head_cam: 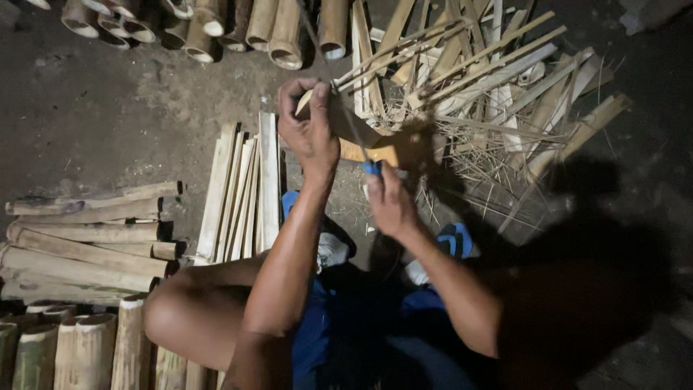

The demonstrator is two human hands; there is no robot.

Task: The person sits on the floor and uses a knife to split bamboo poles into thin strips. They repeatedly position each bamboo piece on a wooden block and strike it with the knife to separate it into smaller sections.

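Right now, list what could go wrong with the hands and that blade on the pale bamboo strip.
1. The left hand grips the pale bamboo strip right beside the dark flat blade; a slip could cut the fingers.
2. The right hand works in deep shadow, so aim may suffer.
3. The loose pile of split bamboo slats ahead could snag the strip.

— What sort of place is shown?
— A rough bamboo workshop on a dirt floor: cut bamboo tubes are stacked, split slats laid together, and shavings heaped.
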